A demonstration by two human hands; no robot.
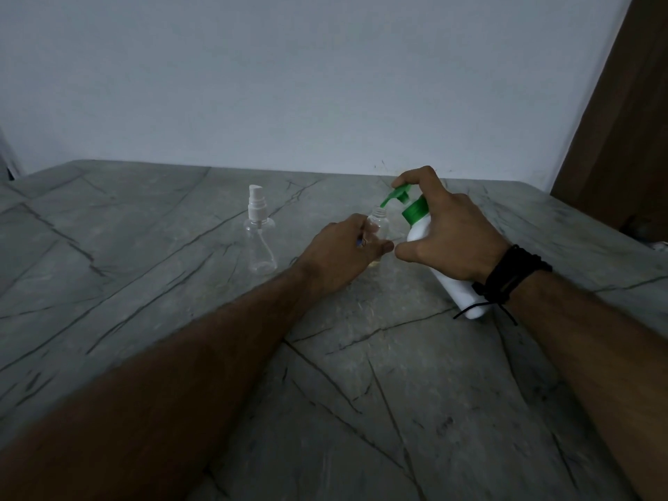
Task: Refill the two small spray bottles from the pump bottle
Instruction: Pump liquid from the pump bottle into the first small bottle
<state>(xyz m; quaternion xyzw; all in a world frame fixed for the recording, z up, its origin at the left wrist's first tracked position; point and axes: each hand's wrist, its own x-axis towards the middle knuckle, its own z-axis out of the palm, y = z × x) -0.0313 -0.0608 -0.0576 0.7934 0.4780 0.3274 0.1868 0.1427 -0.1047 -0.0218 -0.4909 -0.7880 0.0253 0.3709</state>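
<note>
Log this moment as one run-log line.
left hand grips open spray bottle | right hand holds tilted pump bottle, nozzle over its mouth | second spray bottle capped, apart

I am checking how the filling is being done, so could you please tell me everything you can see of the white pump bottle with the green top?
The white plastic pump bottle has a green collar and a green pump head with a long spout. It is tilted, base resting on the grey marble-patterned table, spout over the open neck of the small clear bottle. The right hand grips its body, forefinger on the pump head.
</note>
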